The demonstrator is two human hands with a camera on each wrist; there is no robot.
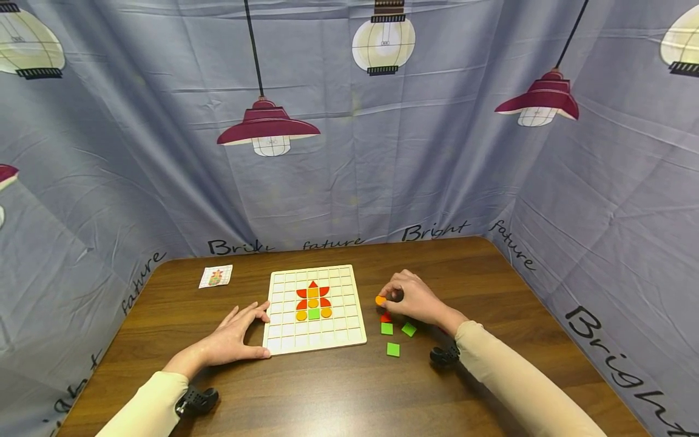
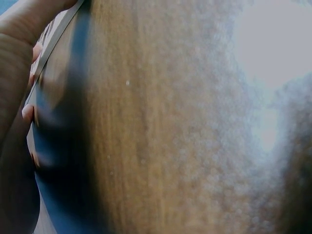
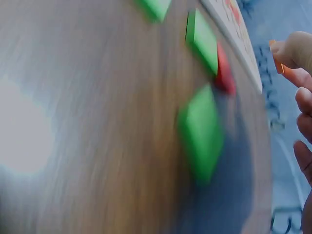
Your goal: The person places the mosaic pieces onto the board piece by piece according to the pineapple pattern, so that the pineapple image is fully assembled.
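Between thumb and forefinger, my right hand (image 1: 414, 298) pinches an orange disc (image 1: 380, 300) just right of the white grid board (image 1: 341, 328); the right wrist view shows that disc edge-on. My left hand (image 1: 232, 341) rests against the board's left side, thumb at the near left corner and fingers spread along the edge. On the board, red, orange and green pieces form a figure: a red triangle (image 1: 313, 284) on top, an orange square (image 1: 313, 292), red pieces at the sides, and a green square (image 1: 314, 314) between two orange discs at the bottom.
Below the right hand lie a red piece (image 1: 386, 317) and three loose green squares, one of them a green square (image 1: 393, 349) nearest the front. A small printed card (image 1: 216, 276) with a similar figure lies at the back left of the wooden table (image 1: 306, 394). Curtains surround the table.
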